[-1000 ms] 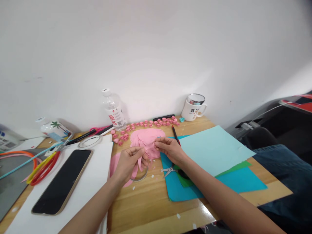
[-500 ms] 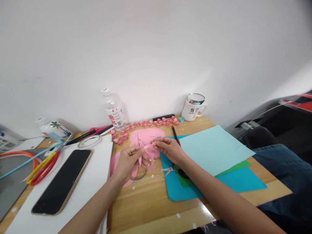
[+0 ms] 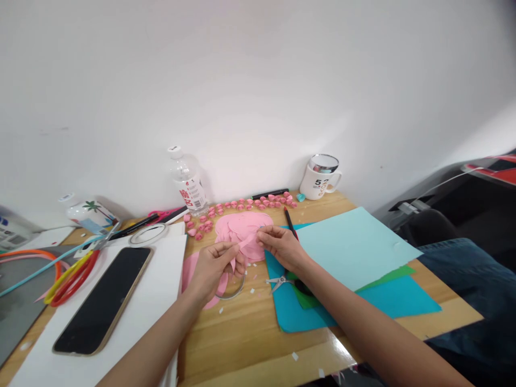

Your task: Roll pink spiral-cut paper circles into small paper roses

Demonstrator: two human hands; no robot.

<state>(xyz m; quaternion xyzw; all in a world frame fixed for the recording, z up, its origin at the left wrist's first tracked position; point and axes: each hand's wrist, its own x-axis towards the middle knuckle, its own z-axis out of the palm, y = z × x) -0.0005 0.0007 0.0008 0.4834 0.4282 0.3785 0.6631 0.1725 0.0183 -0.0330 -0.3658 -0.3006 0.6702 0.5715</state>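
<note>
Between my hands stretches a pink paper strip (image 3: 246,241), above the wooden table. My left hand (image 3: 215,264) pinches one end between thumb and fingers, and a bit of pink paper hangs below its fingertips. The other end is pinched by my right hand (image 3: 281,246). Behind them lies a pile of pink paper pieces (image 3: 244,223); more pink paper (image 3: 189,271) lies by my left wrist. A roll of tape (image 3: 233,293) rests under my left hand. Small rolled pink paper pieces (image 3: 199,228) sit in rows toward the wall.
Small scissors (image 3: 278,280) lie partly beneath my right forearm, on blue and light-blue sheets (image 3: 350,247). A phone (image 3: 105,301) and red-and-yellow scissors (image 3: 74,277) lie left. A bottle (image 3: 187,183) and a mug (image 3: 320,180) stand by the wall.
My right hand has shifted slightly right, and the strip now runs straighter between the hands. The curled pink tail that hung below them is out of sight.
</note>
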